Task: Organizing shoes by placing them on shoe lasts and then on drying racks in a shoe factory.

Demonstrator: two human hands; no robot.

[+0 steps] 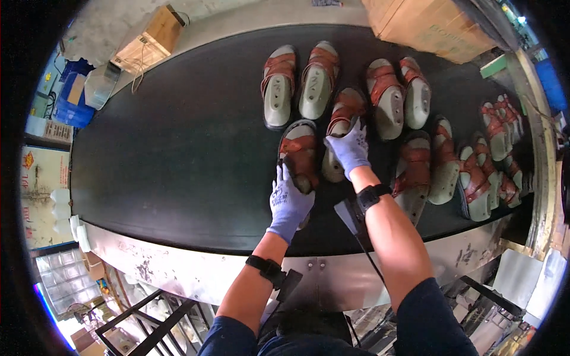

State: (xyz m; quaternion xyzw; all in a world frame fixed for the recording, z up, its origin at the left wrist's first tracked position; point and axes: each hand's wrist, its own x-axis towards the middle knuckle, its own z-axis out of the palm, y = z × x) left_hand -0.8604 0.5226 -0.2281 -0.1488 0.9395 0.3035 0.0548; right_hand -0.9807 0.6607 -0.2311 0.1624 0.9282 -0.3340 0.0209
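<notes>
My left hand (290, 203), in a pale lavender glove, grips a reddish-brown strapped sandal (300, 148) at its heel end. Its fingers lie along the sandal's left side; the thumb is hard to see. My right hand (350, 146), gloved alike, is wrapped round the middle of a second sandal (349, 102), which has a pale shoe last (333, 166) inside. Both sandals rest on a black conveyor belt (172, 160), toes pointing away from me. Just beyond them stands a pair of matching sandals on lasts, a left one (278, 89) and a right one (319, 83).
More sandals on lasts stand to the right, including a near pair (412, 166) and a cluster (478, 178) at the belt's right end. A cardboard box (427, 29) sits at the far right, a wooden box (149, 41) at the far left. A metal edge (178, 273) borders the near side.
</notes>
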